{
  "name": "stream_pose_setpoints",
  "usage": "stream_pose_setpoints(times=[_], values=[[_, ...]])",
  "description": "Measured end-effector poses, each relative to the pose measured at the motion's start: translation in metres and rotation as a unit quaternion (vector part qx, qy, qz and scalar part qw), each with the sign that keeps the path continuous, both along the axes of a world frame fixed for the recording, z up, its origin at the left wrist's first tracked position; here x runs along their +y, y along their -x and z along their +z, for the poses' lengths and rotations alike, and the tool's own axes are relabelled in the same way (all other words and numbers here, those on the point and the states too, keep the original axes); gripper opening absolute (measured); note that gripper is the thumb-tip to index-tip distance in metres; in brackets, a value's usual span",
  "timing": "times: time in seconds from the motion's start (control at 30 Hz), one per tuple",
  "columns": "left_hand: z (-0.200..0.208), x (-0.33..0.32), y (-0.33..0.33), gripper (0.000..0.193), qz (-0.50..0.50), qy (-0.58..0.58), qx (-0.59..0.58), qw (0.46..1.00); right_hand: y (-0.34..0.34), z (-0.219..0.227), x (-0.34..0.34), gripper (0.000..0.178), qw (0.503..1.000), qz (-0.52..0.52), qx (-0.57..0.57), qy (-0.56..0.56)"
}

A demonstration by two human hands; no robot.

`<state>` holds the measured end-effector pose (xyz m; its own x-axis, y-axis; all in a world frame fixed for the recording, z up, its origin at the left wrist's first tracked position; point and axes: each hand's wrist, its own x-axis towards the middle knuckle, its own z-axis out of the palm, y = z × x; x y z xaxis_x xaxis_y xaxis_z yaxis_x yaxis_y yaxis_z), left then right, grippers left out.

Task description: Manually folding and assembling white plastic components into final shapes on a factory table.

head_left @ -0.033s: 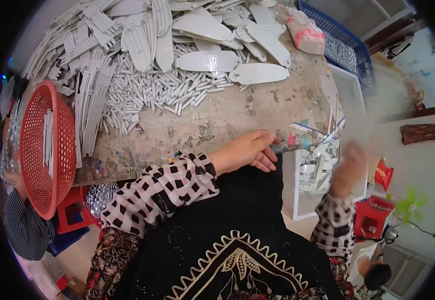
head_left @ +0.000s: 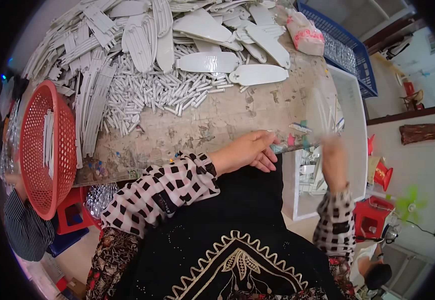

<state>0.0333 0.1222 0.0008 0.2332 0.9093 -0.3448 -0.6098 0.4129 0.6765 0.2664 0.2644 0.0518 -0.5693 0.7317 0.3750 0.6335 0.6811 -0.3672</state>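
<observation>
My left hand (head_left: 247, 151) is at the table's front edge, palm turned inward, its fingers loosely bent and partly apart. Nothing shows in it. My right hand (head_left: 333, 156), smeared by motion, is over the table's right corner beside a white bin (head_left: 353, 125). From its fingers a whitish, see-through-looking long piece (head_left: 320, 111) sticks up, too blurred to name. White plastic parts (head_left: 311, 172) lie in the bin below. On the table are a heap of short white plastic pins (head_left: 162, 85), long ribbed white strips (head_left: 95, 107) and flat rounded white panels (head_left: 260, 74).
A red mesh basket (head_left: 47, 195) with a few white strips stands at the left. At the far right are a blue crate (head_left: 370, 80) and a white bag with red print (head_left: 305, 32). Another person's striped sleeve (head_left: 25, 225) shows at the lower left; red stools (head_left: 370, 217) stand below.
My right hand has moved left and up, from over the bin to the table's right corner; the pale blurred piece swung leftward with it. My left hand has stayed put.
</observation>
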Motion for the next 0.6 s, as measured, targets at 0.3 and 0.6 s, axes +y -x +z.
stream_pose_setpoints(times=[0.3, 0.6], values=[[0.011, -0.022, -0.002, 0.046, -0.009, 0.001, 0.003, 1.000, -0.107, -0.034, 0.045, 0.042, 0.961, -0.253, -0.112, 0.001], [0.008, -0.055, 0.008, 0.035, -0.016, -0.026, 0.164, 0.986, 0.112, 0.002, 0.019, 0.041, 0.984, 0.150, -0.098, 0.000]])
